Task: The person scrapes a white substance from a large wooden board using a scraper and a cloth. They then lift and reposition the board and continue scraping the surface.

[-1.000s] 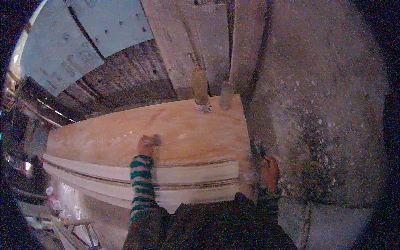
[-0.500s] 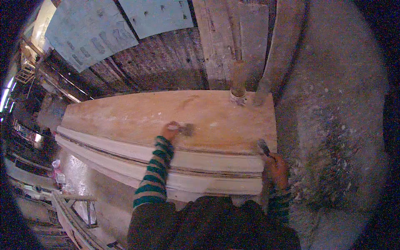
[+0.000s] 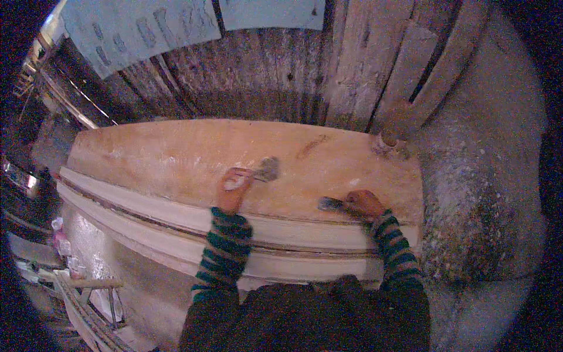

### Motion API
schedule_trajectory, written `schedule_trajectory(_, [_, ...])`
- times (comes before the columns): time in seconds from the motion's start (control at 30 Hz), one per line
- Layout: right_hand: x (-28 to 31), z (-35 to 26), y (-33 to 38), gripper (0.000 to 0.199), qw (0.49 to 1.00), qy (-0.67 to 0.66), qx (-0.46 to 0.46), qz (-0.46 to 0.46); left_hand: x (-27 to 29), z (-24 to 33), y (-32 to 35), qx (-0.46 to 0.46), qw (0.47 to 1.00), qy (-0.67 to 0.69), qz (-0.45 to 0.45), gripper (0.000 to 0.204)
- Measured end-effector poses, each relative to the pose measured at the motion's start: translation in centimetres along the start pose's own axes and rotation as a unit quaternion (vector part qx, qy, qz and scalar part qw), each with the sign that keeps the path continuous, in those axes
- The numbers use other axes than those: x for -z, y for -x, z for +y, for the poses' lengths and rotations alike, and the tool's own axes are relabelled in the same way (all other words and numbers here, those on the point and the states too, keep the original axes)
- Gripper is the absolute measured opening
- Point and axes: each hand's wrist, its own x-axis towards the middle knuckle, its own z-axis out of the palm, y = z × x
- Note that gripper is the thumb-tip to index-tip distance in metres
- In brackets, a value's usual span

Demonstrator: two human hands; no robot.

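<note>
Head view: blade work above a wooden panel [image 3: 176, 145].
The left hand [image 3: 236, 183] is closed around a broad-bladed tool [image 3: 268, 169], its blade pointing right; the right hand [image 3: 365, 204] grips a dark tool [image 3: 331, 203] that points left. The two tools are apart, both over the panel; whether either blade touches it cannot be told. The step in hand looks like working the panel's face; the next move seems to call for firm grips and flat blades.
</note>
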Motion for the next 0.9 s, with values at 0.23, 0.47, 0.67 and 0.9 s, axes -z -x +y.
schedule_trajectory(0.23, [-7.4, -17.8, -14.4, 0.025, 0.974, -0.038, 0.168, 0.148, 8.3, 3.4, -1.0, 0.097, 0.994, -0.047, -0.021, 0.009])
schedule_trajectory(0.47, [0.2, -8.7, -5.7, 0.023, 0.956, -0.194, 0.03, 0.216, -6.8, -3.1, 2.5, 0.15, 0.953, -0.109, -0.242, 0.02])
schedule_trajectory(0.67, [2.0, -4.8, 6.1, 0.017, 0.912, -0.19, -0.251, 0.264, -0.4, -10.3, 0.9, 0.139, 0.954, -0.154, -0.217, 0.02])
schedule_trajectory(0.9, [-4.0, 0.1, 10.9, 0.018, 0.92, -0.169, -0.142, 0.325, 24.7, -4.7, -6.7, 0.031, 0.881, -0.472, -0.021, 0.018])
